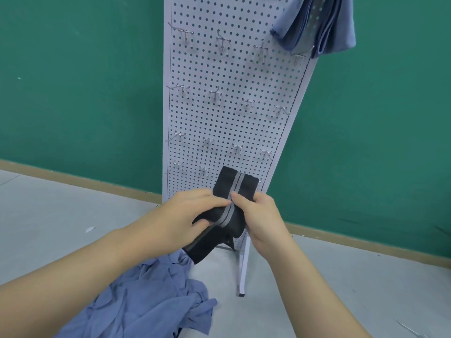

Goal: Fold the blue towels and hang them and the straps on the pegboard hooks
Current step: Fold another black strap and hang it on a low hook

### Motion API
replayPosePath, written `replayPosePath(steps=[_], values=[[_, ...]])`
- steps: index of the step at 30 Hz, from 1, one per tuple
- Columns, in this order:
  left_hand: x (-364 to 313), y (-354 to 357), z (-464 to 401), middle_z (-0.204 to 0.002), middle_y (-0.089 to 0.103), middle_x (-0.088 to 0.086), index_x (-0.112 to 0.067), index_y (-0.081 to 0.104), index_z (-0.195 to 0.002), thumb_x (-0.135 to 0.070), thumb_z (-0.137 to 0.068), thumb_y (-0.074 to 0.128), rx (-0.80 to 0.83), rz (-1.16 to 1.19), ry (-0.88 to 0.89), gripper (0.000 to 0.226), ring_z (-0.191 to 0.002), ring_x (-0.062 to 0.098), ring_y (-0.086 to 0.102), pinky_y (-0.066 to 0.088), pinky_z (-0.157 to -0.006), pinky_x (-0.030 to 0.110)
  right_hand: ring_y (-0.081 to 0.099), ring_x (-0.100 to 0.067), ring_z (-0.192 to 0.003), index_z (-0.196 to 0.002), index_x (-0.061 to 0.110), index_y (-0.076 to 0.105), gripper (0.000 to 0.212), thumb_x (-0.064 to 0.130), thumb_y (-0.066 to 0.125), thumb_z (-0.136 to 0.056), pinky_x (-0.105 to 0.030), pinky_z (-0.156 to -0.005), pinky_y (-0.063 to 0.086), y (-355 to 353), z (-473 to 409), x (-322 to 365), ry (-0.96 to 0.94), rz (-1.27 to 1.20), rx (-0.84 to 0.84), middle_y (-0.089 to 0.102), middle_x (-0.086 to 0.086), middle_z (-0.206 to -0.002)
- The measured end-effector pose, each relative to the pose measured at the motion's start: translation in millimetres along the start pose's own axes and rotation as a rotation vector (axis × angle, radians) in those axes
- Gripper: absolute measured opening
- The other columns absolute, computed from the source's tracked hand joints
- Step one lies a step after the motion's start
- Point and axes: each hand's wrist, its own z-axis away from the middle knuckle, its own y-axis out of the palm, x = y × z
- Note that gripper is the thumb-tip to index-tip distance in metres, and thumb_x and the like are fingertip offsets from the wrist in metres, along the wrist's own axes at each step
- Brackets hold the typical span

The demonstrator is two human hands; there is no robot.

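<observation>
A black strap (pixel 234 185) with two grey stripes is held in front of the lower part of the white pegboard (pixel 231 76). My left hand (pixel 185 213) grips its lower part, thumb and fingers curled round it. My right hand (pixel 258 213) pinches it at the stripes from the right. The strap's upper end stands up against the board, and its lower end hangs toward the floor. A folded blue towel (pixel 319 23) hangs at the board's top right. A crumpled blue towel (pixel 148 296) lies on the floor below my left arm.
Several metal hooks (pixel 216 93) stick out of the pegboard in rows. The board's white foot (pixel 242 272) reaches forward on the grey floor. A green wall with a tan baseboard stands behind.
</observation>
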Motion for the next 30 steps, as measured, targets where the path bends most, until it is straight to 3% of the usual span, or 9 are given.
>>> replayPosePath(steps=[3, 7, 12, 16, 21, 23, 25, 27, 30], values=[[-2, -3, 0, -0.094, 0.051, -0.027, -0.029, 0.070, -0.122, -0.019, -0.089, 0.065, -0.075, 0.023, -0.012, 0.034, -0.091, -0.007, 0.055, 0.040, -0.082, 0.007, 0.077, -0.031, -0.096, -0.107, 0.008, 0.074, 0.013, 0.016, 0.067, -0.099, -0.047, -0.089, 0.062, 1, 2, -3, 0.007, 0.056, 0.054, 0.080, -0.010, -0.098], [1, -6, 0, -0.093, 0.042, -0.017, -0.034, 0.070, -0.109, -0.033, -0.091, 0.064, -0.111, 0.003, -0.059, 0.019, -0.087, 0.011, 0.051, 0.046, -0.073, 0.031, 0.070, -0.026, -0.084, -0.105, 0.005, 0.073, 0.018, 0.021, 0.071, -0.097, -0.040, -0.077, 0.053, 1, 3, -4, 0.034, 0.136, 0.105, 0.077, -0.021, -0.101], [5, -4, 1, -0.115, 0.052, -0.016, -0.023, 0.071, -0.099, -0.030, -0.094, 0.072, -0.156, 0.061, -0.104, 0.009, -0.114, 0.006, 0.053, 0.039, -0.096, 0.015, 0.066, -0.020, -0.080, -0.109, -0.003, 0.067, 0.031, 0.026, 0.068, -0.097, -0.034, -0.075, 0.058, -1, 2, -3, 0.157, 0.313, 0.137, 0.077, -0.020, -0.107], [2, -4, 1, -0.079, 0.064, -0.021, -0.024, 0.066, -0.089, -0.021, -0.098, 0.069, -0.163, 0.284, -0.252, 0.010, -0.075, 0.001, 0.058, 0.041, -0.071, 0.014, 0.062, -0.015, -0.079, -0.110, 0.014, 0.062, 0.024, 0.036, 0.054, -0.105, -0.028, -0.070, 0.052, -2, 3, 0, 0.057, 0.421, 0.065, 0.074, -0.009, -0.112], [7, -7, 1, -0.077, 0.063, 0.000, -0.020, 0.064, -0.089, -0.038, -0.092, 0.063, -0.266, 0.381, -0.310, 0.019, -0.071, 0.019, 0.056, 0.045, -0.067, 0.033, 0.062, 0.002, -0.120, -0.124, 0.035, 0.071, 0.068, 0.084, 0.038, -0.091, -0.027, -0.108, 0.043, 6, 5, 2, -0.072, 0.245, 0.258, 0.072, 0.021, -0.121], [9, -8, 0, -0.077, 0.062, 0.005, -0.019, 0.062, -0.087, -0.039, -0.093, 0.062, -0.305, 0.378, -0.330, 0.020, -0.071, 0.023, 0.056, 0.045, -0.066, 0.036, 0.068, 0.004, -0.109, -0.114, 0.028, 0.074, 0.048, 0.065, 0.048, -0.098, -0.019, -0.101, 0.048, 8, 10, 2, -0.077, 0.218, 0.391, 0.077, 0.019, -0.109], [11, -8, 1, -0.077, 0.064, 0.005, -0.021, 0.062, -0.087, -0.033, -0.096, 0.064, -0.342, 0.356, -0.339, 0.015, -0.071, 0.025, 0.057, 0.046, -0.068, 0.037, 0.074, -0.007, -0.102, -0.107, 0.021, 0.073, 0.019, 0.037, 0.065, -0.100, -0.024, -0.094, 0.057, 11, 12, -4, -0.102, 0.269, 0.445, 0.080, 0.008, -0.104], [14, -8, 0, -0.078, 0.066, 0.004, -0.022, 0.063, -0.088, -0.024, -0.100, 0.067, -0.378, 0.335, -0.373, 0.013, -0.072, 0.022, 0.059, 0.047, -0.068, 0.035, 0.075, -0.019, -0.104, -0.113, 0.014, 0.072, 0.016, 0.022, 0.068, -0.100, -0.036, -0.094, 0.060, 14, 12, -11, -0.137, 0.275, 0.441, 0.079, -0.003, -0.109], [15, -4, -2, -0.092, 0.075, 0.002, -0.017, 0.065, -0.101, -0.024, -0.099, 0.068, -0.436, 0.570, -0.507, 0.007, -0.084, 0.013, 0.070, 0.056, -0.078, 0.029, 0.074, -0.014, -0.103, -0.118, 0.014, 0.070, 0.018, 0.019, 0.063, -0.102, -0.034, -0.093, 0.060, 19, 10, -14, -0.213, 0.291, 0.362, 0.079, 0.000, -0.110]])
